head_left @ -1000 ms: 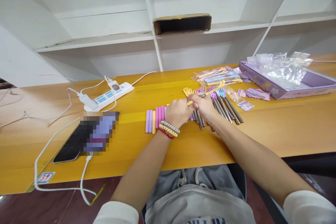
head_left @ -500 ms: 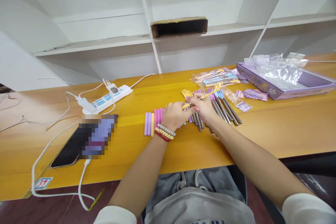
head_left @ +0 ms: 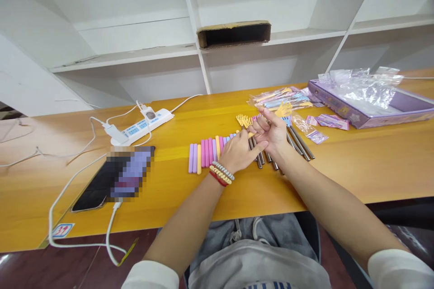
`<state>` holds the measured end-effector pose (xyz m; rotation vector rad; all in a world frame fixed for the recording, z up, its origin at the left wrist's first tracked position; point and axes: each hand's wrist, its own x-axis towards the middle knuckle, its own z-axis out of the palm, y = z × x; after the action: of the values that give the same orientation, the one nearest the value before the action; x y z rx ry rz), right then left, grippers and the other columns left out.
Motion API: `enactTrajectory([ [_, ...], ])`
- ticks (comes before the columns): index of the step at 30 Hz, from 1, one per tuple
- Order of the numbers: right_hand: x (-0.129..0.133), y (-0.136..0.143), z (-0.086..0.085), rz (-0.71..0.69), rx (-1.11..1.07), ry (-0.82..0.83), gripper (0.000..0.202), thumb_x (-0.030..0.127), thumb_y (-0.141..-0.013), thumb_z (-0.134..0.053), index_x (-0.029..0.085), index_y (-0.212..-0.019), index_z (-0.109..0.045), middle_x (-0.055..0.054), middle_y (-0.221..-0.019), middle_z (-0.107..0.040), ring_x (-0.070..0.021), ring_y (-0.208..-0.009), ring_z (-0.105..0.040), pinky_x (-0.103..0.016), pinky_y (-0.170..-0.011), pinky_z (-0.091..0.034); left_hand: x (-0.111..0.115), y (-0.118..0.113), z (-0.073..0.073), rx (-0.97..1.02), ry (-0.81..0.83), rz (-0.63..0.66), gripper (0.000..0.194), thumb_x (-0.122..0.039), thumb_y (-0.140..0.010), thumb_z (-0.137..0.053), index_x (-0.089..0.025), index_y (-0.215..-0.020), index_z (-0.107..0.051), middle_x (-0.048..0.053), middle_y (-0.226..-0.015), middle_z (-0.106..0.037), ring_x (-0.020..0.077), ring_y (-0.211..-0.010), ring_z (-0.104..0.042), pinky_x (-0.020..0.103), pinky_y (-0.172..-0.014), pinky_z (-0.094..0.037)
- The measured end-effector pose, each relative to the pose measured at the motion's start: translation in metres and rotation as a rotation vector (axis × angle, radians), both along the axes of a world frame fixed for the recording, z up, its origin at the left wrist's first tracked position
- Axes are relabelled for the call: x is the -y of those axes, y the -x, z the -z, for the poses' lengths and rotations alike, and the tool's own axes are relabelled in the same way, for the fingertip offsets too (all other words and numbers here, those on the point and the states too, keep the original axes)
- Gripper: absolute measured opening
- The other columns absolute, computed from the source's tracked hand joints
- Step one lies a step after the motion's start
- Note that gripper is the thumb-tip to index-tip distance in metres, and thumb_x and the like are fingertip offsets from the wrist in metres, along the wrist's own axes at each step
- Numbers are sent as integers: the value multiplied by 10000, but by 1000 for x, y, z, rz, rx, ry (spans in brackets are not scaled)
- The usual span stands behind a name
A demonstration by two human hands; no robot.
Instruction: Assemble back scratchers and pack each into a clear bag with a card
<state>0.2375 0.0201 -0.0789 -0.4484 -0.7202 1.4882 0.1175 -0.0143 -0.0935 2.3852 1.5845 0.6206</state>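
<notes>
My left hand [head_left: 240,150], wearing coiled bracelets, pinches a yellow handle tube [head_left: 251,135]. My right hand [head_left: 272,133] is curled right beside it, palm turned up, around a back scratcher whose yellow claw head [head_left: 284,109] sticks out past the fingers. Its shaft is mostly hidden in the right hand. To the left of my hands lies a row of purple, pink, yellow and blue handle tubes [head_left: 207,152]. Beneath and to the right of my hands are several back scratchers with metal rods [head_left: 301,142] and coloured claws, one claw yellow [head_left: 243,120].
Bagged back scratchers [head_left: 281,97] lie behind. Farther right are a purple box [head_left: 369,119] with clear plastic bags and some purple cards [head_left: 331,121]. On the left are a power strip [head_left: 149,125], cables and two phones [head_left: 93,185]. White shelves hold a cardboard box [head_left: 233,35].
My right hand has rolled palm up, turning the yellow claw to face differently. My left hand has shifted slightly right, its thumb now stretched toward the right hand.
</notes>
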Motion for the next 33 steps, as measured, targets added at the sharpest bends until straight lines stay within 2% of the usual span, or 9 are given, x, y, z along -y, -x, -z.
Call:
enactTrajectory([
  [3, 6, 1, -5, 55, 35, 3, 456, 327, -644, -670, 209, -582, -234, 124, -350, -141, -41, -311, -123, -220, -346, -194, -1, -4, -3, -6, 16, 16, 561, -644, -853, -282, -171, -948, -567, 81, -822, -649, 237, -781, -615, 304, -657, -408],
  [6, 12, 1, -12, 71, 39, 0, 444, 279, -625, -659, 218, -598, -220, 129, -357, -135, -39, -301, -87, -219, -326, -146, -4, -7, -6, 11, 24, 42, 549, -627, -858, -296, -181, -751, -598, 58, -704, -629, 203, -704, -596, 285, -633, -384],
  [10, 17, 0, -18, 57, 31, 1, 452, 259, -609, -665, 223, -608, -214, 131, -369, -120, -36, -301, -75, -216, -316, -122, -7, -7, -6, 94, 109, 56, 566, -647, -828, -335, -185, -565, -531, 16, -550, -528, 145, -565, -511, 260, -552, -339],
  [15, 18, -1, -21, 80, 78, -69, 408, 308, -628, -661, 229, -637, -261, 138, -391, -108, -33, -300, -72, -213, -307, -121, -9, -3, -4, 184, 175, 28, 542, -646, -777, -422, -181, -502, -463, -20, -475, -393, 105, -485, -394, 248, -495, -280],
  [18, 20, -3, -24, 98, 121, -107, 376, 350, -639, -665, 232, -663, -308, 141, -398, -95, -33, -306, -68, -211, -312, -118, -8, -3, -6, 220, 187, 40, 536, -642, -761, -449, -180, -489, -440, -28, -468, -360, 96, -477, -358, 249, -486, -267],
  [23, 24, -5, -32, 124, 151, -124, 380, 362, -641, -658, 234, -655, -301, 132, -412, -72, -34, -314, -63, -209, -324, -123, -6, -3, -12, 325, 274, 77, 557, -654, -727, -493, -181, -467, -357, -39, -459, -304, 77, -449, -296, 246, -441, -226],
  [26, 29, -6, -35, 119, 169, -154, 354, 354, -641, -656, 239, -673, -323, 127, -428, -59, -37, -323, -63, -205, -336, -141, -5, 2, -20, 409, 416, 209, 557, -649, -705, -530, -182, -485, -321, -53, -461, -269, 63, -431, -255, 238, -420, -194],
  [29, 35, -6, -37, 91, 198, -173, 328, 351, -626, -655, 251, -697, -350, 121, -450, -45, -41, -339, -62, -204, -352, -162, -4, 10, -28, 442, 668, 324, 548, -644, -659, -592, -189, -500, -330, -65, -438, -270, 53, -391, -235, 235, -394, -171],
  [33, 39, -10, -39, 48, 241, -191, 299, 375, -600, -640, 264, -713, -386, 109, -477, -30, -48, -357, -60, -212, -363, -175, -3, 21, -34, 451, 965, 418, 572, -625, -646, -625, -195, -453, -302, -67, -390, -244, 46, -351, -207, 237, -373, -143],
])
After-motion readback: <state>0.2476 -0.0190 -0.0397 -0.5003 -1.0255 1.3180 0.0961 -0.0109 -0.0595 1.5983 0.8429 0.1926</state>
